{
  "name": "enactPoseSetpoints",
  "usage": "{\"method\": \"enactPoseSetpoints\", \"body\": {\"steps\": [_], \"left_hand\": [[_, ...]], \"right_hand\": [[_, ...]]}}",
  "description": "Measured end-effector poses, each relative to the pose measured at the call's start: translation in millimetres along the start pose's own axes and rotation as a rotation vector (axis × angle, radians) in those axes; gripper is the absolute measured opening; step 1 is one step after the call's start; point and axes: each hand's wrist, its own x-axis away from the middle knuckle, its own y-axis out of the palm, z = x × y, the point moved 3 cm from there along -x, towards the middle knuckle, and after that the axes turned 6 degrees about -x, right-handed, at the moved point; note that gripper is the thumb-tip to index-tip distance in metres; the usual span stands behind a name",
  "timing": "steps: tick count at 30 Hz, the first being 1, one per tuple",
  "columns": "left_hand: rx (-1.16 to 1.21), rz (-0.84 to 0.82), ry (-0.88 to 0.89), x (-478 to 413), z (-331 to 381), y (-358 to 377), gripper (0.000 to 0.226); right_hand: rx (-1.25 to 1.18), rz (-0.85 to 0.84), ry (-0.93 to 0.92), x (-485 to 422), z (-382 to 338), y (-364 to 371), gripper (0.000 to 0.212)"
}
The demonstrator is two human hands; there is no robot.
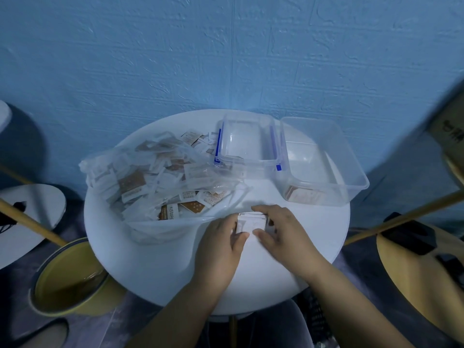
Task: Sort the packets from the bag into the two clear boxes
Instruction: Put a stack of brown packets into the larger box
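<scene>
A: Boxes, how many?
B: 2 clear: 1 box w/ blue clips (247,160), 1 bigger box (351,172).
A: Rest?
B: 1 bag (100,169); packets (133,183) inside, too many to count. 1 stack (249,223), 2 hands: left hand (221,242), right hand (281,234). 1 table (175,272), 1 bucket (70,280).

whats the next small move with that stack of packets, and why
Probably lift the stack of packets, which the left hand and right hand pinch together on the table, and carry it to a box. It looks white, while the larger box holds brownish packets, so the blue-clipped box seems the likelier target.
</scene>
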Motion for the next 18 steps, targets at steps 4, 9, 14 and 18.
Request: {"method": "enactPoseSetpoints", "body": {"steps": [4,9,14,18], "left_hand": [[-0.046,0.054,0.025,-1,2,-2,0.021],[-0.182,0.041,0.062,-1,2,0,0.04],[-0.215,0.101,0.091,1,1,0,0.039],[-0.161,0.086,0.066,0,1,-3,0.031]], "right_hand": [[-0.007,0.022,-0.009,1,-2,-1,0.032],[0.031,-0.028,-0.046,-2,-3,-2,0.032],[0.091,-0.11,-0.085,-3,-7,2,0.029],[0.166,-0.192,-0.041,-8,-11,-3,0.027]]}}
